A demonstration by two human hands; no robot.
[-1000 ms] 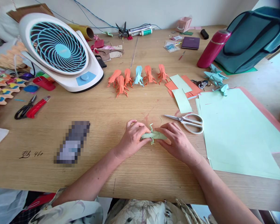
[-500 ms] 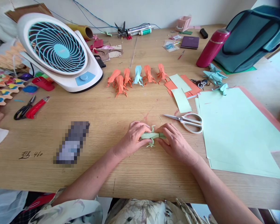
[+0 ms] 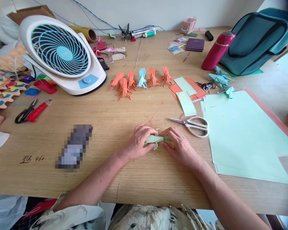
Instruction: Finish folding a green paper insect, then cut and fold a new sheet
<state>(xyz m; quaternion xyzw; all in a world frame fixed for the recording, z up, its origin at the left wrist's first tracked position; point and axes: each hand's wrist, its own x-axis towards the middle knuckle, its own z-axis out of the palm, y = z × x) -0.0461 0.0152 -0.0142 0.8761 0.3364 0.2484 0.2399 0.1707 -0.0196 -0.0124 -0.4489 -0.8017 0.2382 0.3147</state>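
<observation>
A folded paper figure (image 3: 154, 139) in soft, pale green lies crosswise between the person's two hands, near the front middle of the wooden table (image 3: 144, 182); whether it touches the wood cannot be told. Its body is long and slim, with a smooth upper face that swells in the middle and narrows to a waist just before the right fingertips. Past that waist a flat, slightly darker section widens again and slips under the right hand. Thin, bent paper limbs poke out from the sides: one crooks toward the person beside the left thumb, another shows only as a small tip on the far side. The left hand (image 3: 138, 142) pinches the left end, thumb near and fingers beyond, hiding part of it; the right hand (image 3: 180, 143) grips the opposite end in the same narrow hold. The green resembles that of the large sheets (image 3: 240, 137) to the right, past the scissors (image 3: 198, 127). Farther back stand five orange paper figures (image 3: 152, 76) and a light blue paper figure (image 3: 142, 76), all on thin, spread legs.
</observation>
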